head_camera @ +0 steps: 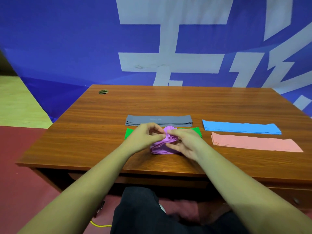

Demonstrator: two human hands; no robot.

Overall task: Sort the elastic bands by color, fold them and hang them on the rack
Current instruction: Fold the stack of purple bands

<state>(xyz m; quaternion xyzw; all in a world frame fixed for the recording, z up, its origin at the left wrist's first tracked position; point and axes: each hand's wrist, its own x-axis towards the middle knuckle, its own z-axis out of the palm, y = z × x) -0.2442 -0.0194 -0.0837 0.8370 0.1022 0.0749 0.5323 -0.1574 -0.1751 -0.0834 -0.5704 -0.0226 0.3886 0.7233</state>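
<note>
Both hands — left hand (146, 135), right hand (186, 142) — pinch the bent stack of soft purple elastic bands (164, 144) over the brown wooden desk (101, 125). I think it's the folding step — next, press flat.

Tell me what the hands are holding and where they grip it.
The left hand and right hand pinch the purple bands at their upper bunched edge.

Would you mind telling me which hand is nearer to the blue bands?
Right. The right hand is left of the blue bands; the left hand is farther left, beyond the purple bands.
</note>
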